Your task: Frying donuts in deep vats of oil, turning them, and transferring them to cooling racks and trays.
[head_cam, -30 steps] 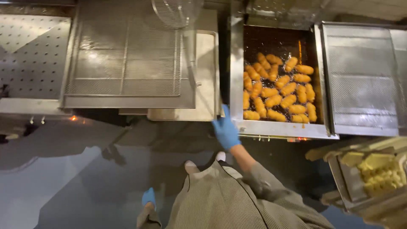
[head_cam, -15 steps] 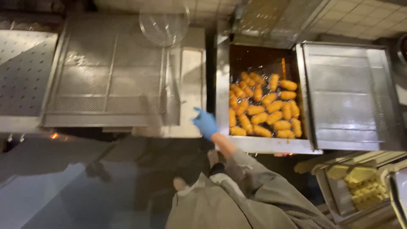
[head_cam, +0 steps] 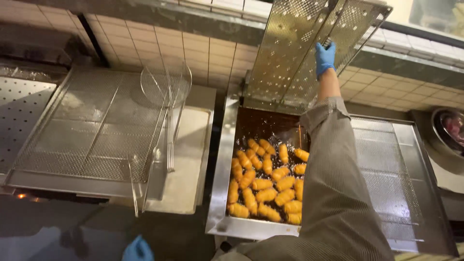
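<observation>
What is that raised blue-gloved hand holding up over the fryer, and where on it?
The right hand grips the perforated metal lid by a small handle near its upper middle. The left hand, low down, appears to hold nothing.

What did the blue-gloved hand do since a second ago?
The right hand left the fryer's front rim, reached up and gripped the perforated metal lid, now tilted up over the fryer. The left hand stayed low and empty. The golden fried pieces and the wire skimmer stayed put.
</observation>
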